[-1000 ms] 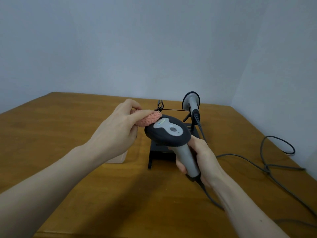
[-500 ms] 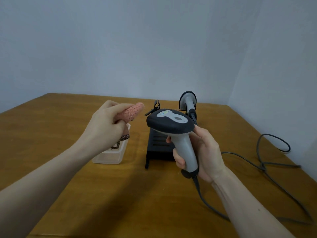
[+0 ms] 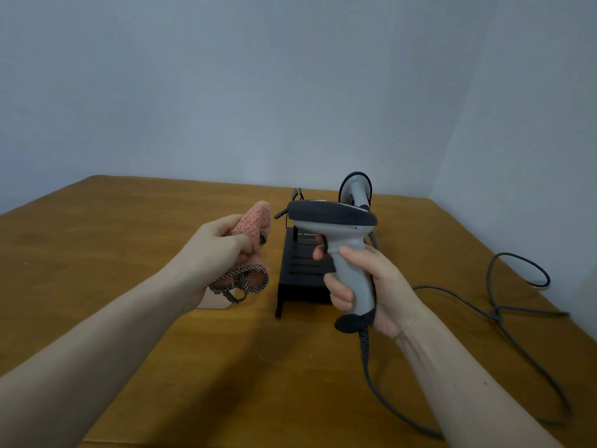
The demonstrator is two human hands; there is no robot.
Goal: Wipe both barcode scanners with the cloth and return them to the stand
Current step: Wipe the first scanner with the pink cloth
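My right hand [image 3: 371, 286] grips the grey handle of a barcode scanner [image 3: 336, 221], held upright above the table with its dark head pointing left. My left hand [image 3: 219, 250] holds a bunched pink cloth [image 3: 255, 221] with a checked trim, a short gap left of the scanner head and not touching it. The second scanner [image 3: 355, 185] sits at the back right of the black stand [image 3: 300, 270], partly hidden behind the held one.
A wooden table [image 3: 129, 237] fills the view, with grey walls behind and to the right. Dark scanner cables [image 3: 504, 286] loop over the table's right side. A pale plastic container [image 3: 213, 302] lies mostly hidden under my left wrist.
The cloth has come off the scanner head and moved left. My right hand has tipped the scanner upright, so its head now shows from the side.
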